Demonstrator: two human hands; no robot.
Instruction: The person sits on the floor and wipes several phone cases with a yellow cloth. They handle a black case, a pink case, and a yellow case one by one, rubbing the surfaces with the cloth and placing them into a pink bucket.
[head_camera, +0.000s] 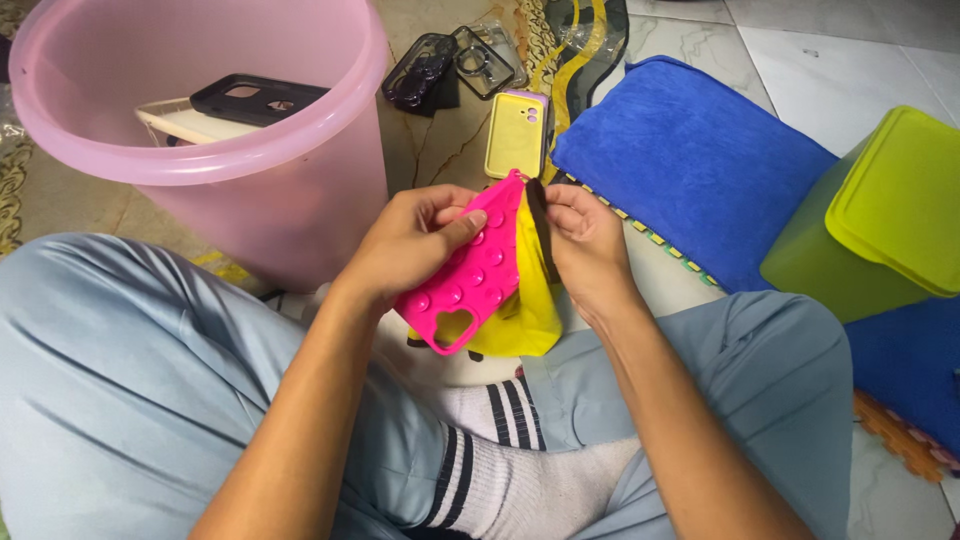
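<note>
My left hand (410, 245) grips a bright pink phone case (470, 275) covered in round bumps, thumb pressed on its upper face. My right hand (585, 245) pinches a thin dark strip (541, 225) at the case's top right edge. A yellow cloth or bag (530, 315) hangs behind the pink case, between both hands. Both hands are held above my crossed legs in light blue trousers and a striped white sock (510, 440).
A pink plastic bucket (290, 200) at the left holds a black phone case (255, 97) and a white one. On the floor ahead lie a pale yellow phone case (515, 135) and clear cases (450, 65). A blue cloth (690, 170) and a green lidded box (880, 220) sit at the right.
</note>
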